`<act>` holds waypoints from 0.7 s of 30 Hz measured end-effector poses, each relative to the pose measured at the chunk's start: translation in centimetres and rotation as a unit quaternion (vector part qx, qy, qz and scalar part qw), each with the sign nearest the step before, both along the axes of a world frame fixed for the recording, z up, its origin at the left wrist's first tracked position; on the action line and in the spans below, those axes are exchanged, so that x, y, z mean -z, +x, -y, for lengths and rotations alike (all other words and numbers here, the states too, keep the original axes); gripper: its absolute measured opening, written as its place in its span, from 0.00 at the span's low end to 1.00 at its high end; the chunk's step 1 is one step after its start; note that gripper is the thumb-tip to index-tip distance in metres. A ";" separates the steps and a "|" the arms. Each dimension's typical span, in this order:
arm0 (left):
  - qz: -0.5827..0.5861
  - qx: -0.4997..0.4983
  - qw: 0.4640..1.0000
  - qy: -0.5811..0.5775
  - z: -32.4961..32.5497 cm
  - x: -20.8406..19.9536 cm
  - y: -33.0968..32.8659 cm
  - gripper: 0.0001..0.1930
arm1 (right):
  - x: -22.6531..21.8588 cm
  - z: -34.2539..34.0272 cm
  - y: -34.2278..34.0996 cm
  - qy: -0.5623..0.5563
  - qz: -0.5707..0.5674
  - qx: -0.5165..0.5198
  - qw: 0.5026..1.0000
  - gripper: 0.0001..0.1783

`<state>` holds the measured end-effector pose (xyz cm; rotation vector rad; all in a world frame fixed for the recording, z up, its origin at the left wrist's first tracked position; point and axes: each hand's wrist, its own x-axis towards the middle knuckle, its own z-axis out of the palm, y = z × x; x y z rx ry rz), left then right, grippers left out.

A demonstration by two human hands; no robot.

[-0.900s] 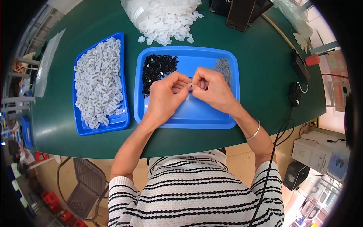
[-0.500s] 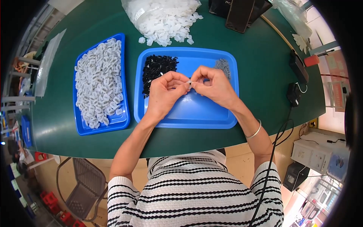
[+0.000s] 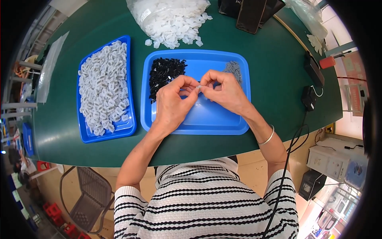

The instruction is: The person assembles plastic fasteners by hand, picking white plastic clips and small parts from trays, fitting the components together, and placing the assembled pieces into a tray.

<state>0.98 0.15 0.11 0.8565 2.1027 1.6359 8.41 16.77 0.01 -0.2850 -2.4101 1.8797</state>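
Above the middle of a light blue tray (image 3: pixel 207 130), my left hand (image 3: pixel 174 102) and my right hand (image 3: pixel 226 92) meet fingertip to fingertip. Both pinch one small whitish plastic piece (image 3: pixel 199 87), mostly covered by the fingers. Black small parts (image 3: pixel 165 73) lie heaped in the tray's left side, just beyond my left hand. A smaller pile of grey small parts (image 3: pixel 234 70) sits in its far right corner, beyond my right hand.
Left of it stands a darker blue tray (image 3: pixel 108 139) full of pale grey plastic pieces (image 3: pixel 104 87). A clear bag (image 3: pixel 145 14) spills white translucent pieces (image 3: pixel 177 32) at the far side. A dark box (image 3: pixel 251 16), a black adapter (image 3: pixel 308 97) and cables are on the right.
My hands stay together over the tray, with only slight finger shifts around the small piece. The trays and piles have not moved.
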 end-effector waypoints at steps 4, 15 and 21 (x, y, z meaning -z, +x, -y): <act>-0.102 -0.014 0.994 -0.022 -0.3 -0.2 0.5 0.06 | 0.0 0.2 0.1 -0.011 0.001 -0.006 1.000 0.07; 0.098 0.036 0.994 0.027 0.2 -0.2 -0.8 0.05 | 0.2 -0.3 0.1 -0.083 -0.018 -0.033 0.996 0.05; 0.386 0.103 0.909 0.116 1.0 0.4 -2.3 0.08 | -1.5 -0.8 -0.2 -0.255 0.065 -0.082 0.961 0.07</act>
